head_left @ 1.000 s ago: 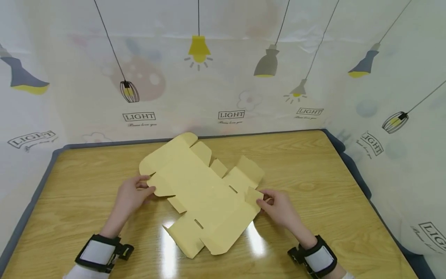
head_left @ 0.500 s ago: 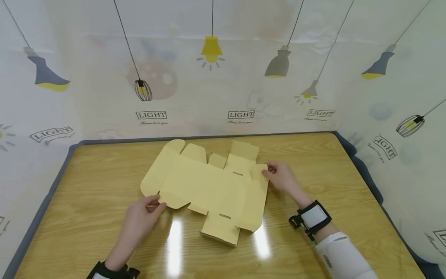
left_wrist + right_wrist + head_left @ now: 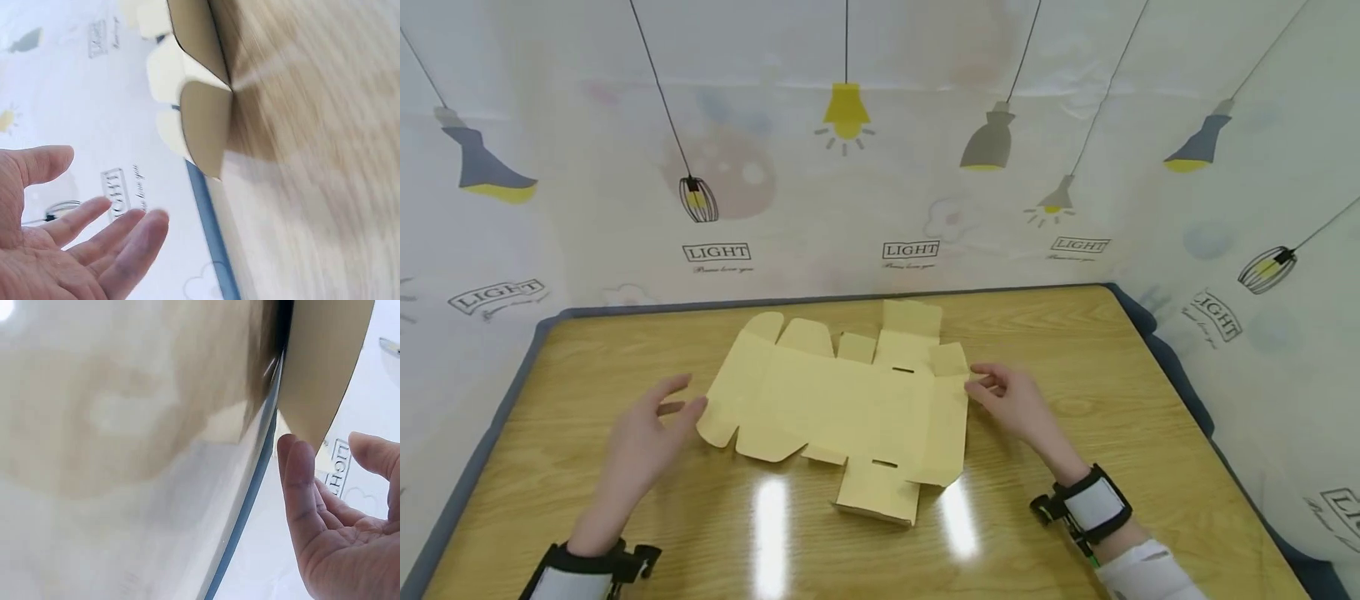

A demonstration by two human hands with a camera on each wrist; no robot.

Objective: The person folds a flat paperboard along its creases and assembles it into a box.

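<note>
A flat, unfolded cardboard box [image 3: 842,408], pale yellow with flaps, tabs and two slots, lies on the table. Its edges curl up a little, as the left wrist view shows on the raised flaps [image 3: 206,125]. My left hand [image 3: 640,442] is just left of the box, off its edge, with thumb and fingers spread and nothing between them. At the right edge of the box is my right hand [image 3: 1018,408], its fingertips close to the side flap. In the right wrist view the thumb stands apart from the fingers; whether a fingertip touches the cardboard [image 3: 325,362] I cannot tell.
The wood-grain table [image 3: 1075,333] shines with two bright reflections near its front. A white wall covering [image 3: 820,192] printed with hanging lamps surrounds its back and sides. A dark blue strip [image 3: 625,310] runs along the table's edge.
The box has turned counterclockwise and now lies lengthwise across the table. My left hand has let go of its left side and drawn away leftward. The right hand has loosened from the right flap.
</note>
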